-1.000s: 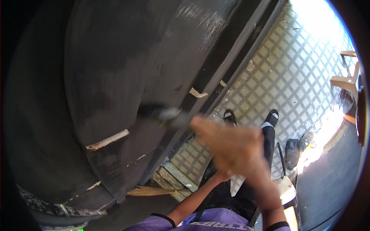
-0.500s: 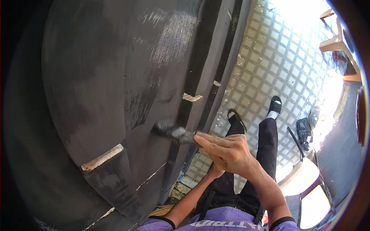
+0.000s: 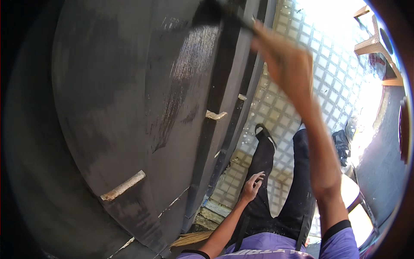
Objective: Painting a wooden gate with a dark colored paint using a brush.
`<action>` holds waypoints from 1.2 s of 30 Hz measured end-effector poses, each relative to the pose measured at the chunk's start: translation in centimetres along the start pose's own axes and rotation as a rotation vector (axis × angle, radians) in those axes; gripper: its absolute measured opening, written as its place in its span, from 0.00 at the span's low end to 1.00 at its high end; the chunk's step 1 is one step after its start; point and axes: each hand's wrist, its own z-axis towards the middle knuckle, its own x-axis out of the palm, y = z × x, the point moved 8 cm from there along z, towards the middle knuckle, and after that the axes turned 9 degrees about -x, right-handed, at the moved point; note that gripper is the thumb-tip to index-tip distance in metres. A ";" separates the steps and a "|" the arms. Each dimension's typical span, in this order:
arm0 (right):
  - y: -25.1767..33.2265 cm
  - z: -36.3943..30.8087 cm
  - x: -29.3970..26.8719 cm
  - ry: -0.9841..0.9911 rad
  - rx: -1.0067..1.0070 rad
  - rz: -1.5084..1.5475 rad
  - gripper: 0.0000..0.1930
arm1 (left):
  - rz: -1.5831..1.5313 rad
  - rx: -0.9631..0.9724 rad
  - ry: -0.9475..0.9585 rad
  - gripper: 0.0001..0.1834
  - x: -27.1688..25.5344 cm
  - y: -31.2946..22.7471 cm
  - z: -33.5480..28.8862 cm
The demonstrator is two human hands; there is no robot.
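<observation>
My right hand (image 3: 286, 64), blurred by motion, reaches up and forward with its fingers wrapped round the handle of a dark paintbrush (image 3: 208, 14). The brush's head lies against the upper part of a dark grey wall (image 3: 108, 86), just above a shiny, wet-looking streaked patch (image 3: 194, 52). My left hand (image 3: 253, 186) hangs in front of my left thigh, holding nothing, its fingers loosely bent and apart.
Light ledges (image 3: 125, 185) with bare edges jut from the wall. Pale patterned tiles (image 3: 289, 86) cover the floor, where my feet stand in dark sandals. To the right are a chair (image 3: 349, 190), a black bag (image 3: 341, 144) and a brown plastic chair (image 3: 375, 45). Straw bristles (image 3: 189, 238) lie low by the wall.
My right hand has swept the paintbrush up the wall, from beside the lower ledge to the top. My left hand has come into fuller view over my thigh.
</observation>
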 end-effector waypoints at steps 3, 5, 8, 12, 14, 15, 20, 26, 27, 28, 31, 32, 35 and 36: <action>8.1 -9.4 0.9 0.208 -0.102 0.224 0.25 | -0.001 0.014 -0.025 0.25 0.7 1.0 -0.1; 12.9 -11.3 0.0 0.326 -0.116 0.438 0.21 | 0.085 0.225 -0.269 0.27 1.0 3.4 -0.3; 13.8 -7.8 -0.5 0.322 -0.256 0.583 0.16 | 0.230 0.393 -0.626 0.31 0.6 4.0 -1.7; 3.5 2.6 0.5 0.174 -0.343 0.512 0.12 | -0.069 -0.047 -0.048 0.31 2.7 -1.3 0.5; -1.0 9.4 -2.4 0.167 -0.346 0.420 0.09 | -0.061 -0.048 -0.062 0.32 3.4 -1.7 0.5; -1.0 12.2 -4.5 0.078 -0.236 0.388 0.09 | -0.060 -0.056 -0.078 0.32 2.9 -1.6 0.2; -1.3 12.2 -7.6 -0.191 -0.027 0.154 0.10 | -0.107 -0.063 -0.091 0.33 4.3 -1.8 0.5; 14.5 -2.4 -4.8 -0.085 -0.340 0.494 0.17 | 0.350 0.039 -0.304 0.19 3.3 5.5 -0.3; 15.2 -3.6 -4.7 0.079 -0.366 0.548 0.16 | 0.273 0.021 -0.249 0.20 4.6 3.4 0.6; 13.9 -4.0 -4.6 0.087 -0.365 0.522 0.16 | 0.198 0.000 -0.196 0.20 5.7 1.4 1.3; 9.6 -1.8 -2.6 0.169 -0.513 0.358 0.10 | 0.013 -0.104 -0.086 0.21 5.6 -3.6 1.0; 7.7 0.7 -2.0 0.119 -0.657 0.189 0.12 | -0.096 -0.085 -0.079 0.23 5.0 -2.6 1.0; -2.0 9.5 -3.6 0.060 -0.186 0.289 0.11 | -0.047 -0.008 -0.097 0.26 4.9 -1.5 0.9; -3.5 11.5 -6.5 -0.062 -0.330 0.063 0.11 | -0.060 -0.049 -0.056 0.25 6.1 -2.4 1.4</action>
